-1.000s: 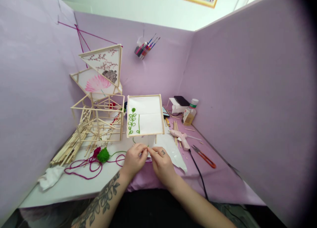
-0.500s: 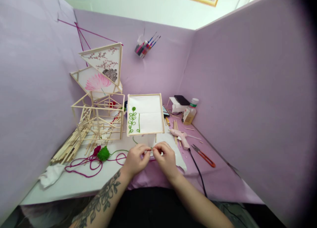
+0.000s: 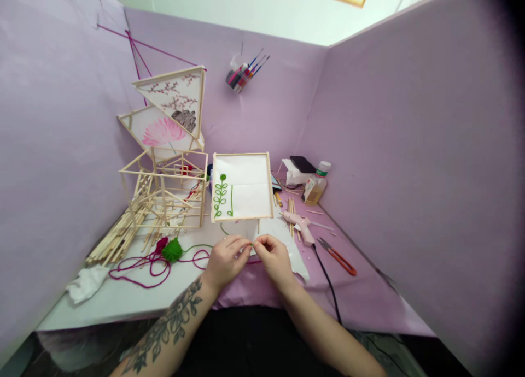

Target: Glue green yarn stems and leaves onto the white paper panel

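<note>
My left hand [image 3: 225, 259] and my right hand [image 3: 274, 258] meet near the table's front, fingertips pinched together on a thin green yarn strand [image 3: 223, 230]. The strand runs up toward a wood-framed white panel [image 3: 241, 187] that bears a green yarn plant. A small green yarn ball [image 3: 172, 250] lies left of my left hand, its strand trailing to my fingers. White paper [image 3: 293, 251] lies under and beside my right hand.
Magenta yarn [image 3: 139, 269] loops at the left front. A stick-built frame [image 3: 166, 188] with painted panels [image 3: 174, 101] stands at the left, loose sticks [image 3: 110, 240] beside it. A pink glue gun [image 3: 301, 227], red snips [image 3: 338, 257], a bottle [image 3: 315, 186] and purple walls surround the table.
Both hands have shifted slightly away from me toward the panel, staying pinched together on the green strand. The view has tilted a little.
</note>
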`<state>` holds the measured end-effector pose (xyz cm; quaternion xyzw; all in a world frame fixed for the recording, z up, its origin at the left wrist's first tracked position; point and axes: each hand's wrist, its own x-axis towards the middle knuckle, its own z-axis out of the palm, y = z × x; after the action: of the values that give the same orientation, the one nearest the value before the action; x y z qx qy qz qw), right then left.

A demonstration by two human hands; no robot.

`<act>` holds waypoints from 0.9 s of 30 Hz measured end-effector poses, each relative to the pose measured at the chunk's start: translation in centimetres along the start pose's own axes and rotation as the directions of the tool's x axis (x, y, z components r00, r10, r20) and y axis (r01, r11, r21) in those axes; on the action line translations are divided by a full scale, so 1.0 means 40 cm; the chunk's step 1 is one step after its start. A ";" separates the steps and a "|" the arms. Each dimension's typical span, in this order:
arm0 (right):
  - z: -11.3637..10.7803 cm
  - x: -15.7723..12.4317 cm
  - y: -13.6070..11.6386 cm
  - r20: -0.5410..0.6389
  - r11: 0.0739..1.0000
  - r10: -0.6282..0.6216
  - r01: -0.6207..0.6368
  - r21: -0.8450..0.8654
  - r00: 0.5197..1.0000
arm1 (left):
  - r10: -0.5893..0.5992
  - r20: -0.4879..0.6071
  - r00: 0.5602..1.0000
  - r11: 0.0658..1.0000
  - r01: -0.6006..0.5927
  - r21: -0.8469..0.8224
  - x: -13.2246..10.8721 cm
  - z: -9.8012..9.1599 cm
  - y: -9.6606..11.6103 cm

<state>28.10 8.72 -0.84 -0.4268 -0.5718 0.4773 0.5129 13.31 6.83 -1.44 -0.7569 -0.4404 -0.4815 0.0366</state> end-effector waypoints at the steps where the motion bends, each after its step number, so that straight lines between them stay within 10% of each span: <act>1: 0.001 0.000 0.001 0.001 1.000 0.002 -0.002 0.002 1.000 | 0.001 0.002 1.000 1.000 -0.001 -0.003 0.000 0.000 0.000; 11: -0.015 -0.002 0.012 0.017 0.963 -0.196 0.196 -0.184 0.980 | -0.038 0.039 0.999 0.997 0.041 -0.071 0.004 -0.004 0.002; 18: -0.040 0.002 0.013 0.206 0.523 -0.673 0.654 -0.546 0.710 | -0.074 0.088 0.993 0.993 0.081 -0.089 -0.001 -0.001 0.000; 27: -0.031 0.003 0.009 0.243 0.496 -0.646 0.640 -0.586 0.723 | -0.049 0.080 0.996 0.995 0.056 -0.085 0.003 -0.002 0.000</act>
<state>29.32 9.04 -1.16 -0.3315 -0.8117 0.0276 0.4800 13.28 6.88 -1.33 -0.7639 -0.4400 -0.4713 -0.0263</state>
